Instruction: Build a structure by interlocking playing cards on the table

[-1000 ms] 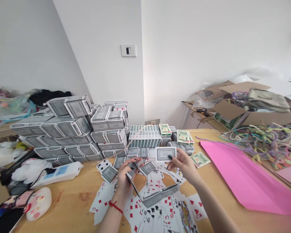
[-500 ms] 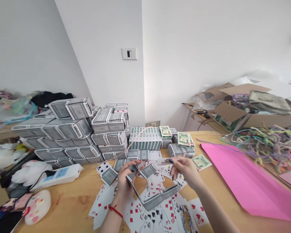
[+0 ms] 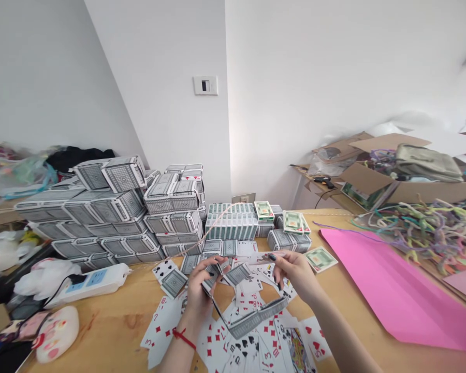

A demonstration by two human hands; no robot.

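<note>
Tipped from upright to flat: card (image 3: 262,256) pinched in right hand (image 3: 297,274), now lined up over frame (image 3: 256,316). Clasped in left hand (image 3: 200,292): frame's left end.

I read this as a home craft or packing room, not a factory. Bare white walls with a wall control panel (image 3: 205,85). Beyond my left hand (image 3: 200,290), sealed card decks (image 3: 112,207) stacked on a wooden table (image 3: 112,321). Playing cards (image 3: 252,336) in and under both hands. Right of my right hand (image 3: 297,274): pink paper sheet (image 3: 392,290), pipe cleaners (image 3: 423,228), open cardboard box (image 3: 392,181).
</note>
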